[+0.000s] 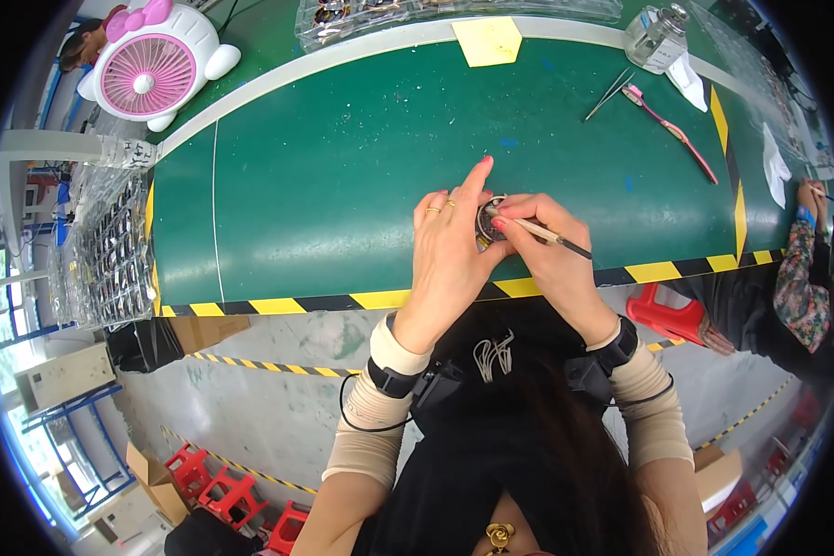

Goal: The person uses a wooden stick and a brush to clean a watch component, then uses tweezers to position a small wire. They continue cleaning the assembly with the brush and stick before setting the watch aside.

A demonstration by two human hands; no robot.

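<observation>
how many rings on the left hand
2, both gold: one ring on the finger nearer the person's left, one ring on the finger beside it, on the left hand. Fingers curled around the small round part may hide others.

My hands at table front edge | fan far left | jar, tweezers far right | trays left.

Small round metal part sits upright between the fingers, just above the green mat's front edge. Slim pale stick with a dark end angles into it.
</observation>
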